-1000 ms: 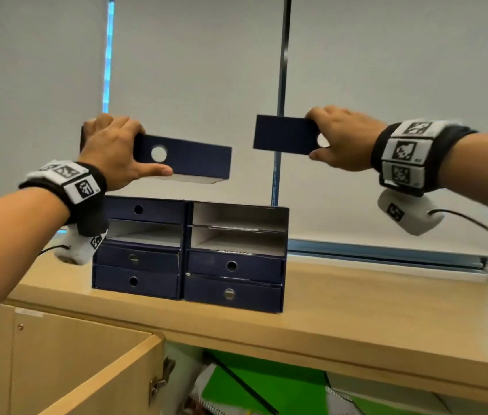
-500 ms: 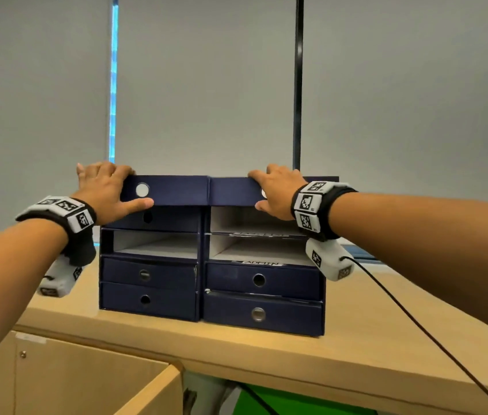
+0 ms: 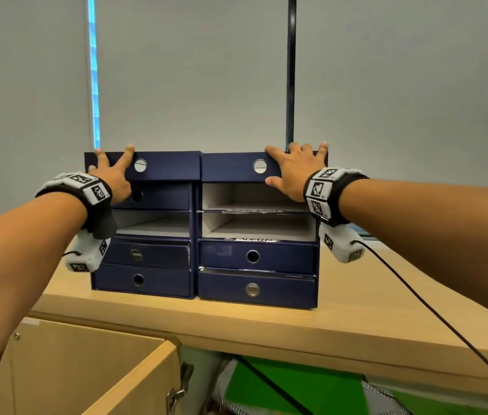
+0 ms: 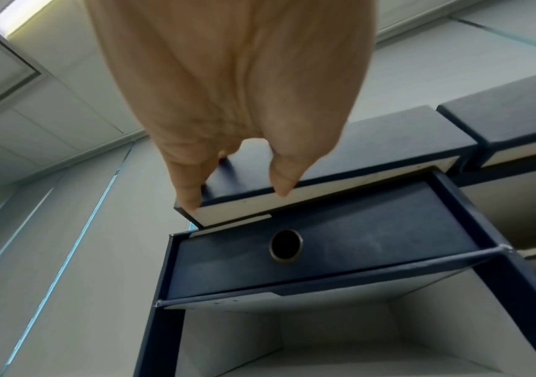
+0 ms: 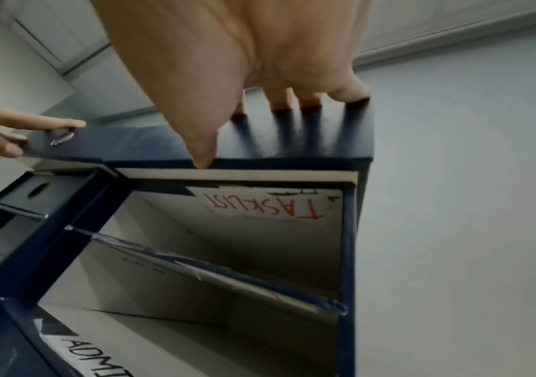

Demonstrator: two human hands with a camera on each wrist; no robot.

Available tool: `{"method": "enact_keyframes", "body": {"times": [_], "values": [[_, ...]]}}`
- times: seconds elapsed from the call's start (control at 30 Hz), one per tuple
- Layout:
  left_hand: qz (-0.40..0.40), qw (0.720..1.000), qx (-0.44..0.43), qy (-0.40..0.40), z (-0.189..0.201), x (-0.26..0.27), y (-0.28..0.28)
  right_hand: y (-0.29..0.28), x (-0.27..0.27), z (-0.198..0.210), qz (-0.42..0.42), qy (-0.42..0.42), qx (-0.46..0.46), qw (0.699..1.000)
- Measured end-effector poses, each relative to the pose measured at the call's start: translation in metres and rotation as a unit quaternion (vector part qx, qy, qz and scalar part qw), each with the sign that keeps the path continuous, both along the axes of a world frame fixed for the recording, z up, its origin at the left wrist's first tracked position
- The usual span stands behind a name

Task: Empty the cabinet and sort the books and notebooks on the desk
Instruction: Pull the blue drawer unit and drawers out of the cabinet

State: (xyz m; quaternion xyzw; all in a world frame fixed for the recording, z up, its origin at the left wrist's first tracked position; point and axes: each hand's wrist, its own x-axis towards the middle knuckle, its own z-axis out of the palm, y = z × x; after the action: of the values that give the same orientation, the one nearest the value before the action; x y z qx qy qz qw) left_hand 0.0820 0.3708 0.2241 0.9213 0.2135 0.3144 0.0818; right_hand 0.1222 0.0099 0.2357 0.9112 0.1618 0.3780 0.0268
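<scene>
Head view showed a wide grey window blind (image 3: 191,70) filling the upper frame, with a tan desk (image 3: 341,319) crossing the lower half and an open wooden cabinet door (image 3: 93,378) at lower left. At the centre of the frame two navy drawer units (image 3: 254,265) stood side by side on the desk, touching, several of their slots open and pale inside. On top of them lay two loose navy drawers: the left drawer (image 3: 168,167) and the right drawer (image 3: 230,167), end to end. The left hand (image 3: 114,178) lay flat on the left drawer's front at centre left, fingers (image 4: 189,188) spread and straight, tips reaching its upper edge, gripping nothing. The right hand (image 3: 296,172) pressed the right drawer likewise at centre right, fingers (image 5: 353,94) splayed over the top and thumb (image 5: 202,155) at its lower edge, not curled round it. Below the desk edge, at lower centre, something green (image 3: 281,390) and a spiral-bound notebook edge (image 3: 236,405) showed inside the cabinet. A black cable (image 3: 434,313) ran from the right wrist across the desk toward lower right. Right wrist view showed a red handwritten label (image 5: 269,206) inside the top slot.
</scene>
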Motion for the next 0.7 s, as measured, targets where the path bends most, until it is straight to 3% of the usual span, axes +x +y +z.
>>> {"method": "enact_keyframes", "body": {"times": [0.13,0.23,0.3,0.43,0.5,0.57,0.63,0.7], "values": [[-0.010,0.998,0.002,0.067,-0.002,-0.001,-0.009,-0.005,0.002,-0.006,0.001,0.019,-0.039,0.999],[-0.064,0.998,0.006,0.023,-0.025,-0.005,-0.026,-0.018,-0.027,-0.033,0.072,0.047,-0.041,0.995],[-0.139,0.989,0.038,-0.026,-0.058,-0.012,-0.061,-0.038,-0.057,-0.077,0.163,0.063,-0.028,0.984],[-0.375,0.911,0.146,-0.091,-0.143,-0.053,-0.168,-0.102,-0.115,-0.193,0.330,0.128,-0.109,0.929],[-0.485,0.850,0.200,-0.048,-0.199,-0.073,-0.219,-0.145,-0.137,-0.261,0.290,0.250,-0.162,0.910],[-0.553,0.806,0.208,0.028,-0.259,-0.085,-0.260,-0.189,-0.154,-0.326,0.198,0.399,-0.183,0.876],[-0.578,0.788,0.186,0.106,-0.318,-0.088,-0.292,-0.234,-0.160,-0.391,0.097,0.514,-0.172,0.835],[-0.566,0.786,0.165,0.185,-0.373,-0.083,-0.312,-0.276,-0.157,-0.455,0.001,0.584,-0.165,0.795]]}}
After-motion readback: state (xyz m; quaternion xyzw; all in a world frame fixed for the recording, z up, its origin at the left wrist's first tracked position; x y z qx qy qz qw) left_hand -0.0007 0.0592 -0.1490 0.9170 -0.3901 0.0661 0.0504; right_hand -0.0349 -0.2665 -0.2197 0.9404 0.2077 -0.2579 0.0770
